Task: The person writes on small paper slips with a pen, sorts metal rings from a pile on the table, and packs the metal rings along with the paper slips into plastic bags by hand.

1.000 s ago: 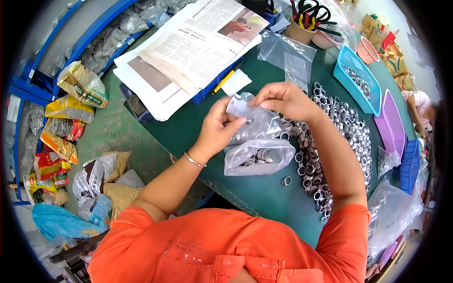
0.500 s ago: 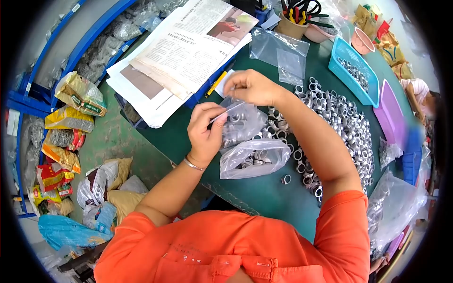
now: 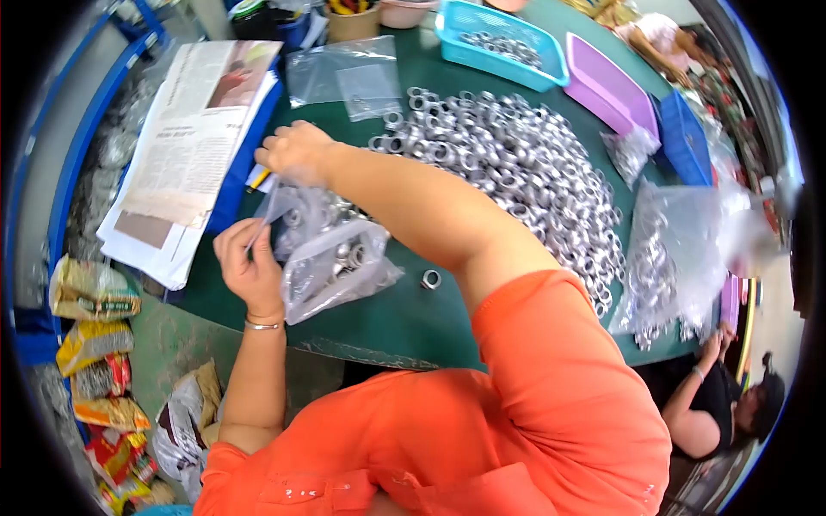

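My left hand [image 3: 249, 262] pinches the edge of a clear plastic bag [image 3: 301, 211] that has metal rings in it. Just above that bag, my right hand [image 3: 297, 153] has its fingers curled; what they hold, if anything, is hidden. A second clear bag [image 3: 340, 267] lies open-mouthed beside my left hand, with several metal rings inside. One loose ring [image 3: 431, 279] rests on the green table [image 3: 387, 331]. To the right spreads a big heap of metal rings [image 3: 516, 172], partly behind my right forearm.
Newspapers [image 3: 185, 142] lie at the left, and flat empty bags [image 3: 353, 73] behind my right hand. A turquoise basket [image 3: 551, 77], purple tray [image 3: 611, 82], blue bin [image 3: 684, 129] and large bag of rings [image 3: 667, 258] line the far and right sides. Two people are at the right.
The view has swung to the right, bringing another person into sight. My right hand has moved off the bag's top edge towards the newspapers, while my left hand keeps hold of the bag.
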Tool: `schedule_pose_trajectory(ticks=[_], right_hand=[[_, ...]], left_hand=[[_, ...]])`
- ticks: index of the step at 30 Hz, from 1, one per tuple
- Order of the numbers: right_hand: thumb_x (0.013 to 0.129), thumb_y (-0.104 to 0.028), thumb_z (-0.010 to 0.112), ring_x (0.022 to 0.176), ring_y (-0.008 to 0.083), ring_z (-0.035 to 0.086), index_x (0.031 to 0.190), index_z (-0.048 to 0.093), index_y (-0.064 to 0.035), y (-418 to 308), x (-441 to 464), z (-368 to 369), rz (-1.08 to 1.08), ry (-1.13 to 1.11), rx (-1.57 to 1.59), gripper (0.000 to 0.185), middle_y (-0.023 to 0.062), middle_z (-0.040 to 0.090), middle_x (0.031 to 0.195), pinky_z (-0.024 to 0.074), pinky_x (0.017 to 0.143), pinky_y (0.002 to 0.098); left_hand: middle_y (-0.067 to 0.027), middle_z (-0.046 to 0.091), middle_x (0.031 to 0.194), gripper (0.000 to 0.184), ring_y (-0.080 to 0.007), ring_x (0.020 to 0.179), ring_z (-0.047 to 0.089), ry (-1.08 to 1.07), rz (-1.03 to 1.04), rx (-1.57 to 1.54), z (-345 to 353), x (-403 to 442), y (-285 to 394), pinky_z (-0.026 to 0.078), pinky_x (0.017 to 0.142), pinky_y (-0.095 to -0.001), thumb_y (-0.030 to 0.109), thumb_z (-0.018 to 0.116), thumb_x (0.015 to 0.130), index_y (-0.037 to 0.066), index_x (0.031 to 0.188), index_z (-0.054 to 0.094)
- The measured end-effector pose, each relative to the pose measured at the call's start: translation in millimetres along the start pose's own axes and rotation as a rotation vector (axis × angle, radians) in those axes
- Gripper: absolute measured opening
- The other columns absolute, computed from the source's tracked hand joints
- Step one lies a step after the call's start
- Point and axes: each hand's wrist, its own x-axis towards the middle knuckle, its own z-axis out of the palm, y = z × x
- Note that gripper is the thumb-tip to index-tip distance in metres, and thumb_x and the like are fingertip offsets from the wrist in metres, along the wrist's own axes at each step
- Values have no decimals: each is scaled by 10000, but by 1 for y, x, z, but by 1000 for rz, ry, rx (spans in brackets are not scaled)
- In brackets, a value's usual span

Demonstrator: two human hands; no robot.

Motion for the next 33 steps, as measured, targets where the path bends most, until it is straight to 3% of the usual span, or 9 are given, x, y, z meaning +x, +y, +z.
schedule_pose_trajectory(ticks=[5, 11, 13, 16, 18, 20, 21, 25, 33], right_hand=[[794, -159, 563, 860, 283, 612, 852, 640, -79, 1, -39, -41, 317, 369, -131, 125, 111, 588, 902, 506, 669, 395], [747, -47, 757, 730, 290, 574, 892, 631, -33, -55, -146, -111, 372, 952, 525, 192, 112, 563, 820, 493, 664, 362], [765, -55, 768, 672, 207, 582, 855, 616, -33, -77, -185, -122, 463, 940, 670, 178, 73, 594, 761, 479, 601, 327], [824, -51, 742, 610, 89, 572, 853, 585, -58, -109, -242, -129, 772, 880, 867, 160, 22, 603, 736, 451, 520, 259], [957, -55, 557, 660, 120, 629, 974, 574, -44, -130, -259, -135, 885, 935, 1200, 27, 80, 653, 809, 507, 576, 249], [1003, -97, 475, 804, 142, 652, 1079, 572, -29, -134, -283, -124, 848, 661, 957, 141, 109, 673, 1012, 528, 713, 260], [911, -54, 636, 817, 136, 647, 1055, 597, -15, -138, -288, -115, 909, 676, 1007, 154, 78, 674, 953, 510, 706, 248], [789, -28, 758, 756, 134, 618, 943, 612, -21, -143, -290, -111, 929, 598, 755, 212, 79, 653, 862, 486, 674, 251], [701, 74, 759, 721, 274, 649, 880, 590, -38, -146, -294, -102, 569, 519, 645, 270, 104, 668, 831, 513, 654, 332]], left_hand=[[-88, 631, 875, 25, -194, 833, 568, 148, -200, -113, -18, -5, 2, 463, 781, -315, 1, 634, 887, -23, 887, 640], [-152, 665, 922, 191, -152, 778, 610, 206, -355, -613, -50, 6, 63, 503, 697, -252, 27, 521, 928, -129, 938, 630], [-125, 666, 879, 147, -154, 738, 636, -47, -368, -664, -51, -8, 81, 520, 666, -258, 23, 554, 913, -103, 953, 619], [-77, 673, 838, 148, -127, 623, 620, -696, -840, -538, -37, -23, 146, 507, 590, -241, 40, 643, 879, -42, 1001, 621], [-74, 696, 836, 176, -72, 623, 596, -985, -1061, -695, -17, -29, 152, 473, 551, -210, 93, 628, 912, -22, 1045, 638], [-58, 697, 818, 197, -57, 630, 594, -1016, -1087, -827, -3, -47, 149, 465, 541, -194, 127, 610, 936, -20, 1062, 644], [-55, 697, 815, 194, -56, 634, 597, -1013, -1094, -826, 0, -51, 150, 472, 545, -191, 134, 611, 938, -20, 1048, 652], [-65, 705, 867, 199, -62, 663, 616, -1129, -1067, -790, 2, -58, 154, 508, 586, -206, 102, 612, 926, -32, 1066, 658], [-17, 665, 806, 73, -41, 720, 579, -962, -810, -658, -13, -72, 133, 480, 639, -215, 61, 685, 882, -4, 912, 693]])
